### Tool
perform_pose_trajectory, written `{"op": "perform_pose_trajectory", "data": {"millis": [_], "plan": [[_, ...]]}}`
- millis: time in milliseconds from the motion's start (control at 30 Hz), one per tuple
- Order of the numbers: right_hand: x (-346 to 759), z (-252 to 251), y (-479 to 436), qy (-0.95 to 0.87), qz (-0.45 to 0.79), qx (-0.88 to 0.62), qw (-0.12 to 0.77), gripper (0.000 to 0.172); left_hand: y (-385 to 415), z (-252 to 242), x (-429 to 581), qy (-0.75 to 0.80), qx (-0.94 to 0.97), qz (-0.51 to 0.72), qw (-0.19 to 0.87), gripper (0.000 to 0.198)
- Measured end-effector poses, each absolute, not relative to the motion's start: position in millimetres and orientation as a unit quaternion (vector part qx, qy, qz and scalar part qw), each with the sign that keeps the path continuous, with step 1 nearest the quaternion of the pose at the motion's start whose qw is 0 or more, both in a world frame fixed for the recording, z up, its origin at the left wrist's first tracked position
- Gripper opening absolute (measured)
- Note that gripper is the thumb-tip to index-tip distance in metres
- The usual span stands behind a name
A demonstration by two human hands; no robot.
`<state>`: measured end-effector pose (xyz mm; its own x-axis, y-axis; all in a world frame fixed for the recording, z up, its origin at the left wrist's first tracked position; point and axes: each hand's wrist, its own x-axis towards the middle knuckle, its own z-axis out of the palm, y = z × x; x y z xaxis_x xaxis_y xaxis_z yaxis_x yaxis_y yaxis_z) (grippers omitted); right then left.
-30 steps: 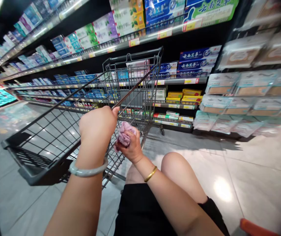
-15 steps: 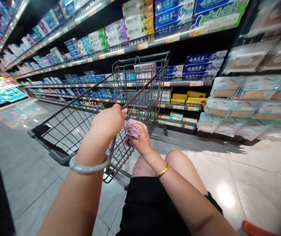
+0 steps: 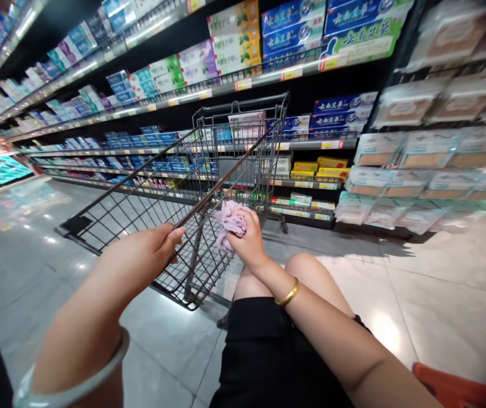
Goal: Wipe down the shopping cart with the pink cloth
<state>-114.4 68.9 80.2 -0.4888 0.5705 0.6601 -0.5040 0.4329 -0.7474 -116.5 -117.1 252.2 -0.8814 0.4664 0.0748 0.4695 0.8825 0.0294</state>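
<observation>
A grey wire shopping cart point(image 3: 209, 226) stands before me, with its basket stretching from the left toward the shelves. My left hand point(image 3: 149, 246) is closed round the cart's near top rail, the thumb lying along it. On that arm a pale bangle point(image 3: 85, 374) sits low toward the forearm. My right hand point(image 3: 249, 238) grips a crumpled pinkish-purple cloth point(image 3: 231, 221), bunched up beside the cart's wire side, above my knees. Whether the cloth touches the wires I cannot tell. A gold bracelet point(image 3: 288, 292) circles my right wrist.
Shelves of boxed goods point(image 3: 234, 37) run along the far side of the aisle. Hanging clear packs point(image 3: 427, 150) fill a rack at the right. An orange object point(image 3: 451, 385) shows at the lower right. Grey tiles point(image 3: 158, 345) cover the floor.
My left hand has slid along the cart's rail toward me and to the left, and its bangle has dropped down the arm. My right hand keeps the cloth in nearly the same place.
</observation>
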Motion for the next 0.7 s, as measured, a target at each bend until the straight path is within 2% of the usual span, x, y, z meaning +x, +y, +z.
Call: {"op": "perform_pose_trajectory", "data": {"millis": [100,167,367,433,567,700], "plan": [[-105,114,66,-0.685,0.509,0.032,0.52,0.041,-113,250,-115,-0.972,-0.226,0.059,0.018,0.046],[-101,123,59,-0.701,0.495,0.069,0.509,0.04,-110,246,-115,-0.971,-0.208,0.101,0.056,0.049],[-94,74,36,-0.729,0.513,0.042,0.452,0.038,-110,233,-110,-0.961,-0.22,0.119,0.117,0.052],[-85,77,28,-0.716,0.519,0.035,0.465,0.038,-111,232,-108,-0.959,-0.222,0.123,0.129,0.052],[-72,103,11,-0.702,0.503,0.113,0.492,0.044,-111,233,-108,-0.955,-0.222,0.146,0.129,0.044],[-76,80,5,-0.711,0.503,0.105,0.48,0.047,-111,233,-107,-0.956,-0.219,0.142,0.136,0.047]]}}
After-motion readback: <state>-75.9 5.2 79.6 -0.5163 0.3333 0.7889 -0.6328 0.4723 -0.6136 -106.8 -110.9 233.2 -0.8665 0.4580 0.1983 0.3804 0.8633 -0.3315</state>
